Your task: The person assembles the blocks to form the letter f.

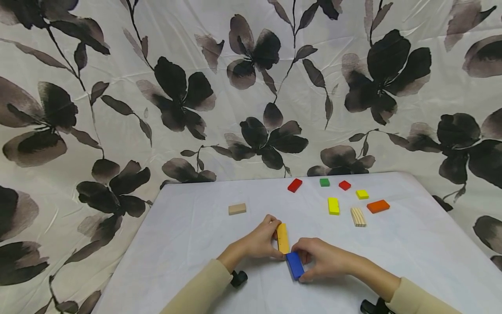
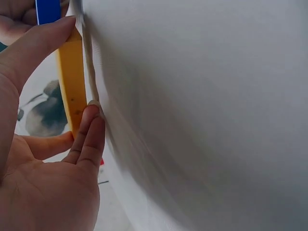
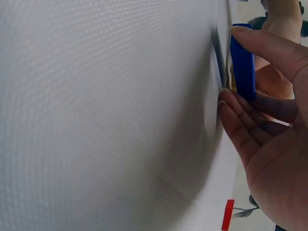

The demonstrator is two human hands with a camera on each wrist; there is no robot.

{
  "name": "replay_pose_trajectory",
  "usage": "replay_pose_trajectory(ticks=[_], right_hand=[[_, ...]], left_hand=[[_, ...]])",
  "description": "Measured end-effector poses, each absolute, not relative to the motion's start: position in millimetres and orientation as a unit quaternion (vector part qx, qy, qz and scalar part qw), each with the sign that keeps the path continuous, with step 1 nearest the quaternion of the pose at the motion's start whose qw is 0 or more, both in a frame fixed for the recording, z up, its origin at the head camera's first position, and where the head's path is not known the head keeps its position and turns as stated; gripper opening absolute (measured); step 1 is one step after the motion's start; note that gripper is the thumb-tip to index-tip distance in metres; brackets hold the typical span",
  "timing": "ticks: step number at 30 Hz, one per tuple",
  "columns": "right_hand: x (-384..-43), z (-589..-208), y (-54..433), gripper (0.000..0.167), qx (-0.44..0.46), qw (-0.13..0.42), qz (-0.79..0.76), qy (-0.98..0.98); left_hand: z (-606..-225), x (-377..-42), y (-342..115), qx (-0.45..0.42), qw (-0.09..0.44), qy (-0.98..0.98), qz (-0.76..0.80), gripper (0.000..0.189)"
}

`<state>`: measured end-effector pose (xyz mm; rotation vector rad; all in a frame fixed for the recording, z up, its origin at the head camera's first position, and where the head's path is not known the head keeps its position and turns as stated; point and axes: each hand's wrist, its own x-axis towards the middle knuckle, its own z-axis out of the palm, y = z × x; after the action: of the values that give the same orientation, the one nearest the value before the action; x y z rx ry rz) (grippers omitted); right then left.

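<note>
My left hand (image 1: 256, 240) holds a yellow-orange block (image 1: 283, 238) lengthwise, thumb at its near end and fingers at its far end. In the left wrist view the same block (image 2: 72, 86) shows small dark specks on its side. Just nearer to me, my right hand (image 1: 323, 258) pinches a blue block (image 1: 295, 265) between thumb and fingers at its two ends. The far end of the blue block meets the near end of the yellow-orange one. In the right wrist view the blue block (image 3: 243, 61) hides most of the yellow-orange one.
A tan block (image 1: 237, 209) lies left of the hands. Toward the back right lie red (image 1: 295, 185), green (image 1: 324, 182), small red (image 1: 344, 185), small yellow (image 1: 362, 194), tall yellow (image 1: 334, 206), orange (image 1: 378, 206) and ridged wooden (image 1: 358, 216) blocks. A floral cloth (image 1: 255, 87) hangs behind the white table (image 1: 176, 253).
</note>
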<state>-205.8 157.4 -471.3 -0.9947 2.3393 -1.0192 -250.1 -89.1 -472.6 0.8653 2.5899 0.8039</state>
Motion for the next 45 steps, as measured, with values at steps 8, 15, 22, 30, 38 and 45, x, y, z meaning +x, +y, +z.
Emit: replay_pose_trajectory(ticks=[8,15,22,30,38,45], right_hand=[[-204,-472,154,0.053,-0.340,0.199,-0.358,0.846],[-201,-469,149,0.052,-0.336,0.195,-0.327,0.862],[-198,-467,145,0.053,-0.326,0.198,-0.307,0.872],[-200,-464,151,0.058,-0.312,0.203,-0.321,0.871],[-205,-470,155,0.042,-0.307,0.202,-0.318,0.874],[-208,-470,151,0.039,-0.309,0.214,-0.310,0.873]], left_hand=[[-473,-251,-85,0.300,0.154,0.908,0.249,0.096],[-474,-254,-88,0.299,0.177,0.905,0.246,0.102],[-471,-257,-98,0.283,0.212,0.894,0.276,0.107],[-470,-258,-101,0.283,0.204,0.893,0.283,0.092],[-473,-259,-101,0.288,0.197,0.895,0.278,0.079],[-475,-260,-97,0.296,0.188,0.894,0.278,0.071]])
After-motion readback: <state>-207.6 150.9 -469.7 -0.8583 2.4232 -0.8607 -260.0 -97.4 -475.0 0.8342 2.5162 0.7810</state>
